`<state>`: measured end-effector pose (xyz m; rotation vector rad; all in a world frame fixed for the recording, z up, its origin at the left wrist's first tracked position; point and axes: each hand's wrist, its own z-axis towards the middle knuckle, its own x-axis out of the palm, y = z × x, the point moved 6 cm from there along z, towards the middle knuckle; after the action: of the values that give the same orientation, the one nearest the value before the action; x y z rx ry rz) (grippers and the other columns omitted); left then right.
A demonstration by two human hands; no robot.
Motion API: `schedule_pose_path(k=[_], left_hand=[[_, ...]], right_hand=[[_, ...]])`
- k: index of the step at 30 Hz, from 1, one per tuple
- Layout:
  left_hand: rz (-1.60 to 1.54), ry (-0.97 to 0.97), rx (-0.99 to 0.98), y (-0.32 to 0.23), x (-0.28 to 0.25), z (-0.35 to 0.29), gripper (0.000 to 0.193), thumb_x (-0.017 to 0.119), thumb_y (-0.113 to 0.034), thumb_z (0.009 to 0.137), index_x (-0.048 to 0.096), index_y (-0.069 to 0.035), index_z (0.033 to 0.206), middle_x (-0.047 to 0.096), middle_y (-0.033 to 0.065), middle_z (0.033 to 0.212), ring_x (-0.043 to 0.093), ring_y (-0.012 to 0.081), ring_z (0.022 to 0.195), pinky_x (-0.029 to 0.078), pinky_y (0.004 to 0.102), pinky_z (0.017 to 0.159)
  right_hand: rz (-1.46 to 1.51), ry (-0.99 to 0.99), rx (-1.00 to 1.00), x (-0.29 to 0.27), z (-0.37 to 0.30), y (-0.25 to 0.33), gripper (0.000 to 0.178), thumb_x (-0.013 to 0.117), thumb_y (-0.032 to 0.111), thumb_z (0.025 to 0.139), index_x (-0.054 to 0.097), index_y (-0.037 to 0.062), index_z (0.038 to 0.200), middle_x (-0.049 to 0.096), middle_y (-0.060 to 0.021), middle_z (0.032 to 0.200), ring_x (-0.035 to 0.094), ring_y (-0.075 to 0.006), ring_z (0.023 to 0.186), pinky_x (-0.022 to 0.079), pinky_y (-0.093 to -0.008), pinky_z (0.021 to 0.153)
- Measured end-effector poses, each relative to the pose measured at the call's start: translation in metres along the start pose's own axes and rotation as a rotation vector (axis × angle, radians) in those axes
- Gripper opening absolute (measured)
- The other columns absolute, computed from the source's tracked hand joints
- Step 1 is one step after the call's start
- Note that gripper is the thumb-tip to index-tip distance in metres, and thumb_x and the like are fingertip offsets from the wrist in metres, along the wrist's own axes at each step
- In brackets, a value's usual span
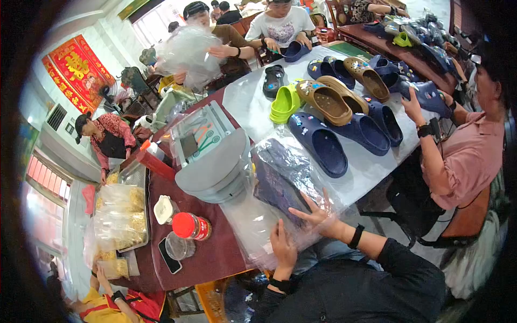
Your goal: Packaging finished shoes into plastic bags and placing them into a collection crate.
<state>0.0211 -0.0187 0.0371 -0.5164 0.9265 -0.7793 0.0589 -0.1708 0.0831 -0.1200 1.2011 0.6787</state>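
Observation:
A clear plastic bag (253, 212) lies on the table right in front of me, with a pair of dark navy clogs (280, 185) inside it. My left hand (284, 250) is at the bag's near edge, its fingers together and closed on the film. Over the bag's near right part, my right hand (319, 216) rests with fingers spread apart, touching the plastic near the clogs' heel end. Beyond the bag stand loose clogs: a navy one (319, 144), a brown one (325, 102), a stacked lime green pair (285, 102) and a black one (274, 82).
Left of the bag are a grey scale-like machine (212, 167), a red-lidded jar (192, 226), a plastic cup (180, 246) and a phone (170, 256). Bagged yellow food (124, 215) fills a tray. Co-workers sit across and at right, one holding a navy clog (428, 98).

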Motion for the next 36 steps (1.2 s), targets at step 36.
schedule_pose_path(k=[36], left_hand=[[-0.740,0.409,-0.323,-0.070,-0.046,0.025,0.062,0.056,-0.007,0.087,0.028,-0.008,0.143,0.051,0.0165,0.125,0.049,0.0302,0.117,0.037,0.0414,0.101]], right_hand=[[0.181,-0.416,0.261,-0.081,-0.011,-0.019,0.061,0.079,0.012,0.058,0.056,0.0041,0.113,0.048,-0.0220,0.125,0.052,-0.0372,0.109,0.042,-0.0437,0.092]])
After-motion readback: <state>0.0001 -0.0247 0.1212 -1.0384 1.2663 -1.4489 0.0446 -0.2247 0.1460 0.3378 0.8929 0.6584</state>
